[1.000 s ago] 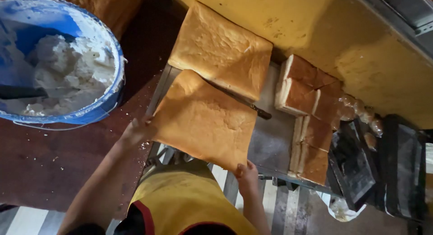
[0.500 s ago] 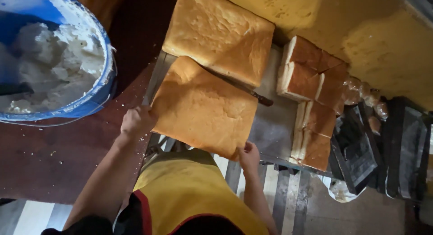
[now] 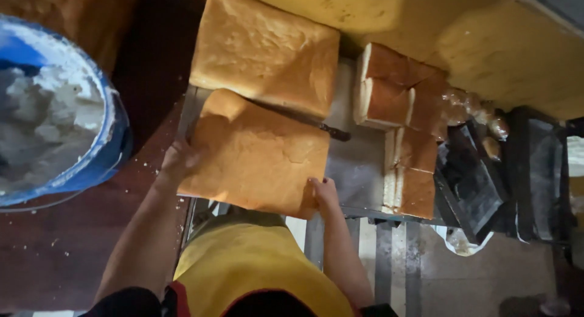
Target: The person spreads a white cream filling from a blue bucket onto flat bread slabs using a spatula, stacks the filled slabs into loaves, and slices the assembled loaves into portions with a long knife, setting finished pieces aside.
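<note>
Sponge cake sheet [image 3: 258, 156]: golden-brown, square, flat on metal tray [image 3: 356, 165]; I grip its L & R edges, near edge overhanging.

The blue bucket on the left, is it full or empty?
Partly full. The blue bucket holds a lumpy white mass that covers what shows of its inside, below the smeared rim; its left part is out of frame.

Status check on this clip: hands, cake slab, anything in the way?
Left hand and right hand grip opposite edges of near cake slab. Slab overlaps knife and second slab. Cut blocks lie right.
</note>
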